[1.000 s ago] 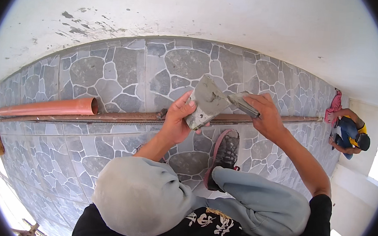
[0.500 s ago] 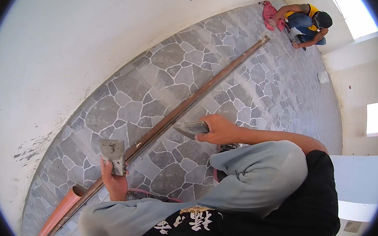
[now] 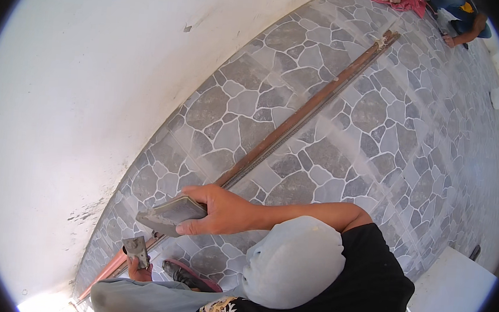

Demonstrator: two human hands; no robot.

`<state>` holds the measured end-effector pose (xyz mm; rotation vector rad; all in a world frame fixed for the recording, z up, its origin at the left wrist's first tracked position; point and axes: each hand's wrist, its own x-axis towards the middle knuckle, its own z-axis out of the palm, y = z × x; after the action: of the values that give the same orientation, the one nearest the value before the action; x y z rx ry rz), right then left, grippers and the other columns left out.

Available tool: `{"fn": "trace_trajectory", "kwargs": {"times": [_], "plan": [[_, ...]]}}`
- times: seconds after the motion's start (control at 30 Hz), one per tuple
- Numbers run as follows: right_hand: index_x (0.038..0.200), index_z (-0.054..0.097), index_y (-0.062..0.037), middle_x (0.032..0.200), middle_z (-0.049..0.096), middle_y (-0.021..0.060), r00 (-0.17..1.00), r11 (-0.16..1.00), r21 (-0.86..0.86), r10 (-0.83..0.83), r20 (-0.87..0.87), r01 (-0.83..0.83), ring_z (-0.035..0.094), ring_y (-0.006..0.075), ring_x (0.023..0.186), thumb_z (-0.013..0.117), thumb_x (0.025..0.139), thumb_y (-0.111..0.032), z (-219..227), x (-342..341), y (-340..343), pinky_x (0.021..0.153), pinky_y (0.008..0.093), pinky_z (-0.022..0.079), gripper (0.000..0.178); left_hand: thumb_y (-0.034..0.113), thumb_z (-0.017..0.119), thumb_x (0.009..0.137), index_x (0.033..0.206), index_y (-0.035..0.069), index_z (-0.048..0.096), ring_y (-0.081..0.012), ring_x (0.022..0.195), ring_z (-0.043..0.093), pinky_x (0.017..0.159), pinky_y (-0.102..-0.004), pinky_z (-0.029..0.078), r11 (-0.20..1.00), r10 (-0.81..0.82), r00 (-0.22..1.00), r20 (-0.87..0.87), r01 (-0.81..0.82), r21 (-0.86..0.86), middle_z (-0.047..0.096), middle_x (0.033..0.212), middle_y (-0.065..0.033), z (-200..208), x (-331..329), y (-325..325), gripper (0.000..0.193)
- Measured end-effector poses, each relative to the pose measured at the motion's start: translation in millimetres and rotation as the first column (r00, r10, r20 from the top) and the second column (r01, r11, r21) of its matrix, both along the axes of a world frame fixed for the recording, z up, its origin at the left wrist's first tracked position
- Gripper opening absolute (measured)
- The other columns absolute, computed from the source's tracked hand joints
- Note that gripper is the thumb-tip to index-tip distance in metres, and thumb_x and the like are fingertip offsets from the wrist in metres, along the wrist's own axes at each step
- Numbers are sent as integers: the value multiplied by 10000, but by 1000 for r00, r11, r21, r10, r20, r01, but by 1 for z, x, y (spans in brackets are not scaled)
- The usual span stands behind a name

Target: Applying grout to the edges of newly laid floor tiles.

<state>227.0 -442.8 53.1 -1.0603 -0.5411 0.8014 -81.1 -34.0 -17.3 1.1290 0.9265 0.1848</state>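
My right hand (image 3: 224,210) is wrapped round one end of a flat grey mortar-smeared plate (image 3: 171,215), its thumb on the near side. The plate points left toward the wall, above the long bar. Lower left, my left hand (image 3: 139,271) holds a smaller squarish grey plate (image 3: 136,251), also caked with mortar, from below. Neither plate's exact kind can be told. The two plates are apart. A long rust-brown bar (image 3: 299,120) with a ridged strip along its side lies on the floor, running under my right hand, which hides part of it.
The white wall (image 3: 91,85) curves up on the left, dark marks low on it. Stone-patterned flooring (image 3: 293,192) spreads right. An orange pipe (image 3: 102,276) lies by the wall. A co-worker's hand (image 3: 449,41) and a red cloth (image 3: 411,3) are at top right. My shoe (image 3: 190,276) stands near the bar.
My right hand has moved left with its plate, from right of the bar to over it, nearer my left hand. The view has shifted; my left hand still holds its plate.
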Motion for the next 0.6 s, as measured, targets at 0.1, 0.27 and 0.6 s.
{"fn": "trace_trajectory", "kwargs": {"times": [0.1,0.27,0.6], "plan": [[1033,656,54,925,689,151,1000,1000,30,3,26,-4,609,178,824,759,800,-240,-10,6,-27,742,329,465,389,169,556,964,1440,168,375,-232,907,700,628,-366,632,977,-211,972,106,207,40,660,1130,-87,36,35,-28,509],[1119,618,16,993,678,88,997,998,-16,59,-55,-60,601,128,914,758,854,-189,-25,12,-48,842,288,476,363,171,584,945,1437,52,336,-249,935,679,600,-341,597,929,-355,930,90,340,148,607,1229,-155,78,148,-108,564],[1156,647,41,1035,681,58,931,974,-27,-223,-289,225,602,118,930,779,791,-131,-22,18,-75,843,267,479,424,202,687,889,1402,22,395,-239,1001,644,667,-357,574,789,-598,787,155,611,-59,601,1216,-124,33,275,-162,618]]}}
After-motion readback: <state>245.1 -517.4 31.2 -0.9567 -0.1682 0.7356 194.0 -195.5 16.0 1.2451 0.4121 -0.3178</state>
